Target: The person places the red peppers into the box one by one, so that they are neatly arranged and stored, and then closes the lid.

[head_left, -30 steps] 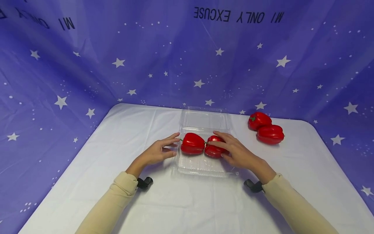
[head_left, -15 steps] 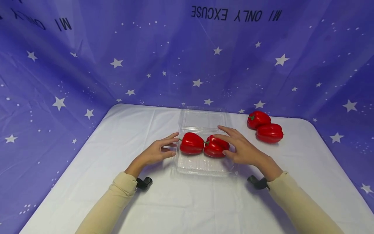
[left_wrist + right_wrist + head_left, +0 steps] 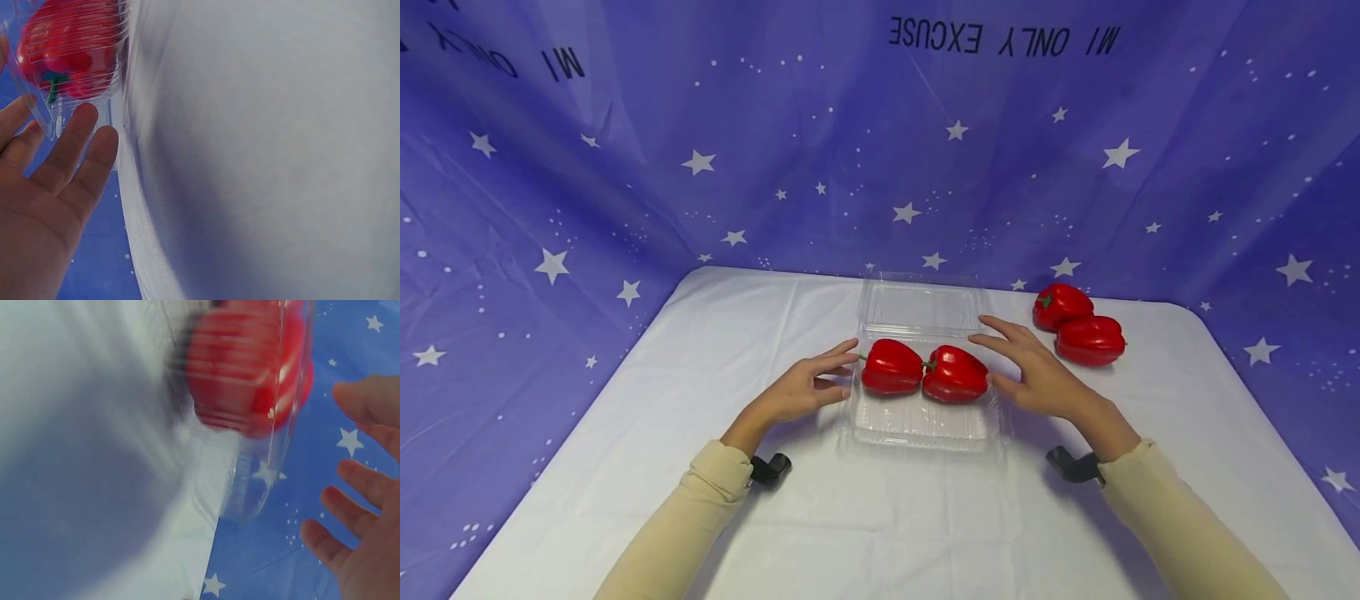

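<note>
Looking from the near edge, we had two pale sleeves [image 3: 685,517] reaching in over a white tablecloth [image 3: 880,525], a black wrist piece [image 3: 770,471] showing at the left cuff and its twin [image 3: 1071,465] at the right. Beyond them, the hands! We saw the left hand [image 3: 797,389] with its fingers loosely spread at the left edge of the clear plastic box [image 3: 895,425], gripping nothing; whether a fingertip touched the rim, we couldn't tell. Over on the other side, the right hand [image 3: 1041,379] was wide and bare too, fingers splayed just beside the box's right edge.

And inside the box, side by side across the back half, lay two red peppers: the left pepper [image 3: 892,367], its stem poking towards the left hand, and the right pepper [image 3: 956,374], its stem pointing at its neighbour. In front of them we could see bare box floor. Behind, the lid [image 3: 921,308] lay folded back flat.

Further off to the right, out on the cloth, we spotted one loose pepper [image 3: 1090,341] against another [image 3: 1063,307]. Halfway, we judged: two in, two out, lid not yet down. Behind everything we had the starry blue curtain [image 3: 820,125].
</note>
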{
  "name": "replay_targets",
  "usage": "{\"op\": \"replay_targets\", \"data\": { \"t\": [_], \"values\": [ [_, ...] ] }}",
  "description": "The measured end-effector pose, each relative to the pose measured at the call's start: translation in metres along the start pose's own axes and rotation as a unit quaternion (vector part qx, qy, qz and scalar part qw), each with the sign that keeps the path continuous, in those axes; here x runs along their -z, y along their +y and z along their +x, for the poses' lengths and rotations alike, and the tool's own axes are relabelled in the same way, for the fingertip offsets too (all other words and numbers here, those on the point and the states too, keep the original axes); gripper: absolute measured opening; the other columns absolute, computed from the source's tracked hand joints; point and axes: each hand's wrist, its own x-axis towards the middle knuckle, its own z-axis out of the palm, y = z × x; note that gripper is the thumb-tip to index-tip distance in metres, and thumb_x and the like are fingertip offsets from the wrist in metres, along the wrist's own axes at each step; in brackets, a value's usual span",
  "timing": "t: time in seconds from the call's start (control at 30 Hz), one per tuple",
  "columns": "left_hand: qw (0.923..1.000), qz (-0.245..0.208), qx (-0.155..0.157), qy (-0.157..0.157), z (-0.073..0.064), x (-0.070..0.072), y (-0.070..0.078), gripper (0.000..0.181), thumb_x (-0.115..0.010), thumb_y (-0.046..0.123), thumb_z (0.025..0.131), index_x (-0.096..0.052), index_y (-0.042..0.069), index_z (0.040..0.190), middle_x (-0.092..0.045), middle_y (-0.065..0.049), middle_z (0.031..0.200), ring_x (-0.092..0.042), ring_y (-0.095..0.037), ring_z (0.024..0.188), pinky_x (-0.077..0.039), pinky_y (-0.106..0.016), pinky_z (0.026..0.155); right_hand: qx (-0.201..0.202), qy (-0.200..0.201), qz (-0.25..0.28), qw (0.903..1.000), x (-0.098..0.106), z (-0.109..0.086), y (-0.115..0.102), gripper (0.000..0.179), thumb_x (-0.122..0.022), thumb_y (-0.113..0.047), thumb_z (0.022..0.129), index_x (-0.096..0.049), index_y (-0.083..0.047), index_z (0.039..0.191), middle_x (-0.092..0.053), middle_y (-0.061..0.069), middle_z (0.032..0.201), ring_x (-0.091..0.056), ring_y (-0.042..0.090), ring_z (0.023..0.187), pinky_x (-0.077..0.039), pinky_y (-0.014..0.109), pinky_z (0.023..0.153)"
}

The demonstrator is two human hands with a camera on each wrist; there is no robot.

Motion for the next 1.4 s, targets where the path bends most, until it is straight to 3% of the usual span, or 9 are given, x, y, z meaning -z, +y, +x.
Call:
{"op": "replay_targets", "data": {
  "t": [0.2,0.5,0.8,1.07,1.23,1.4],
  "values": [
    [0.9999,-0.007,0.008,-0.001,0.000,0.000,0.000,0.057,-0.068,0.007,0.092,-0.048,0.000,0.145,-0.027,-0.010,0.165,-0.056,-0.040,0.130,-0.050,-0.053,0.107,-0.013,0.024,-0.011,0.9996,0.008,-0.002,0.008,0.067,-0.075,-0.005,0.080,-0.054,-0.017,0.142,-0.040,0.016,0.156,-0.037,0.043,0.142,-0.034,0.075,0.110],
    [0.9998,-0.006,0.018,0.002,-0.001,0.000,0.002,0.057,-0.068,0.009,0.092,-0.049,0.002,0.145,-0.028,-0.009,0.165,-0.056,-0.038,0.130,-0.051,-0.051,0.107,-0.009,0.109,-0.029,0.9936,0.019,-0.006,0.028,0.055,-0.074,0.000,0.079,-0.061,-0.008,0.132,-0.052,0.020,0.140,-0.045,0.041,0.130,-0.044,0.068,0.103],
    [0.9999,-0.002,0.016,0.001,0.002,0.000,0.001,0.057,-0.068,0.008,0.091,-0.049,0.002,0.145,-0.028,-0.010,0.165,-0.057,-0.038,0.130,-0.051,-0.050,0.107,-0.066,0.187,-0.020,0.9801,0.033,-0.013,0.057,0.044,-0.069,0.006,0.079,-0.065,-0.001,0.122,-0.054,0.026,0.134,-0.043,0.049,0.128,-0.038,0.073,0.100],
    [0.9999,0.005,0.009,0.001,0.003,0.001,0.003,0.057,-0.068,0.008,0.092,-0.048,0.000,0.145,-0.028,-0.014,0.164,-0.057,-0.040,0.129,-0.051,-0.051,0.106,-0.165,0.173,-0.071,0.9684,0.043,-0.024,0.072,0.048,-0.070,-0.010,0.083,-0.060,-0.002,0.130,-0.046,0.030,0.141,-0.036,0.054,0.131,-0.030,0.076,0.103],
    [1.0000,0.002,0.005,-0.001,0.004,0.002,0.004,0.058,-0.068,0.009,0.092,-0.048,0.001,0.145,-0.027,-0.015,0.164,-0.056,-0.041,0.129,-0.051,-0.052,0.106,-0.246,0.153,-0.117,0.9498,0.042,-0.028,0.083,0.058,-0.073,-0.022,0.083,-0.054,-0.003,0.135,-0.039,0.031,0.145,-0.031,0.055,0.133,-0.031,0.074,0.099],
    [0.9998,-0.001,0.018,0.000,0.002,-0.001,0.002,0.057,-0.068,0.008,0.092,-0.049,0.003,0.145,-0.028,-0.009,0.165,-0.056,-0.038,0.130,-0.050,-0.052,0.107,-0.313,0.098,-0.155,0.9318,0.036,-0.029,0.098,0.070,-0.074,-0.029,0.083,-0.047,0.002,0.139,-0.038,0.035,0.141,-0.033,0.055,0.126,-0.039,0.072,0.094]
  ]
}}
